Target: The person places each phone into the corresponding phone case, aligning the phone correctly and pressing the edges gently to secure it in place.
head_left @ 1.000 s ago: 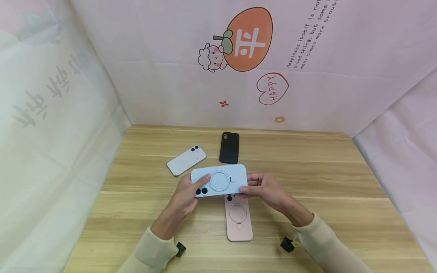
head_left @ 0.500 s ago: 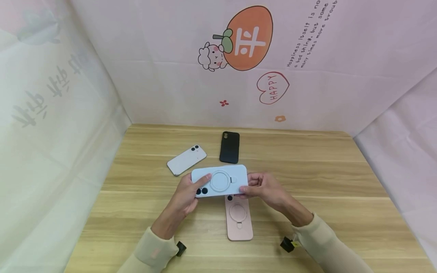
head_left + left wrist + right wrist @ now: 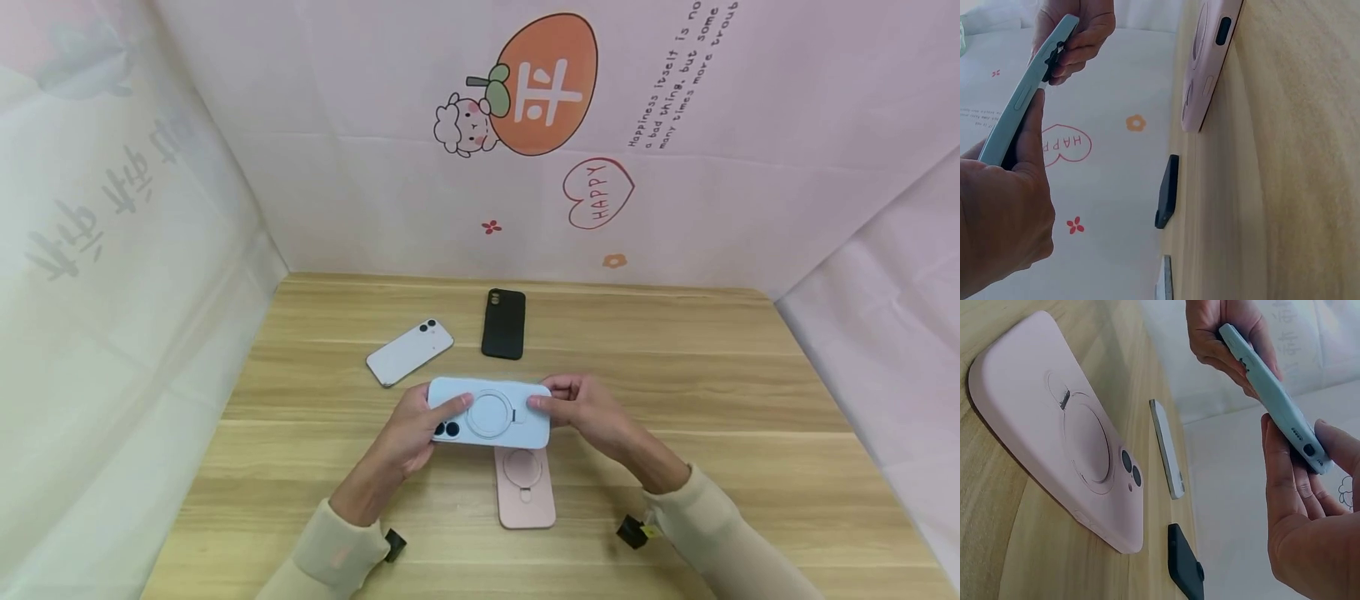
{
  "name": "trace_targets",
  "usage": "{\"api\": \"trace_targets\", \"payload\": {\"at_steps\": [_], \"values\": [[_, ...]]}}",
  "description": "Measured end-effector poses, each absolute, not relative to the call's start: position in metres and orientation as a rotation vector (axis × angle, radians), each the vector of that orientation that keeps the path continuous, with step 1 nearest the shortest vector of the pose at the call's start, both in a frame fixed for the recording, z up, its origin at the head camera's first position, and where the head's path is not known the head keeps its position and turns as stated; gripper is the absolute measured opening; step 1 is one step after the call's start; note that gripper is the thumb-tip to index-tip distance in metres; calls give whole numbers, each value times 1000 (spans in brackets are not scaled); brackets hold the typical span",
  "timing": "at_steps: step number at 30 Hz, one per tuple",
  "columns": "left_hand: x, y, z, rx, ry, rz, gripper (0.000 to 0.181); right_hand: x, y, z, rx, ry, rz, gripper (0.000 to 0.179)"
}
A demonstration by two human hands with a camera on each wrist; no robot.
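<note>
Below the frame's centre, left grip (image 3: 408, 427) and right grip (image 3: 588, 410) pinch the blue phone case (image 3: 489, 415): likely light, slick, best held by edges.

Site type: cloth-walled tabletop booth (image 3: 862, 267). A wood-grain tabletop (image 3: 675, 367) meets a white printed fabric backdrop (image 3: 360, 192) along its far edge; pale cloth side panels (image 3: 150, 333) flank it. The backdrop carries a cartoon orange fruit (image 3: 551, 129), red "HAPPY" heart (image 3: 598, 193) and English lettering (image 3: 671, 92). Surrounding premises: not determinable
</note>
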State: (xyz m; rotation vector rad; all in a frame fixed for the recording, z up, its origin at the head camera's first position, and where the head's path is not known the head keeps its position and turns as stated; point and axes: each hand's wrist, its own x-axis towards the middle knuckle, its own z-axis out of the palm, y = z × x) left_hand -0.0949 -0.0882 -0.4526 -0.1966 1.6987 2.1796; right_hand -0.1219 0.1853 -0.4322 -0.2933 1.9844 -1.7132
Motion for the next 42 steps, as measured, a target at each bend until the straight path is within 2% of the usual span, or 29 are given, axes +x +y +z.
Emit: {"api": "trace_targets", "payload": {"at_steps": [11, 21, 29, 37, 42], "values": [[-96, -94, -448, -88, 1723, 2095, 37, -122, 188, -427, -261, 2108, -1656, 27], [-95, -100, -448, 114, 1727, 2040, 37, -122, 193, -429, -377, 1764, -1737, 7], [-97, -108, -444, 193, 1780, 1921, 33, -120, 191, -429, -485, 1886, -1556, 21], [-100, -108, -441, 264, 1920, 1723, 29, -116, 175, -421, -608, 2066, -1346, 15], [-103, -103, -443, 217, 1905, 1756, 31, -112, 169, -422, -590, 2132, -1361, 15]]}}
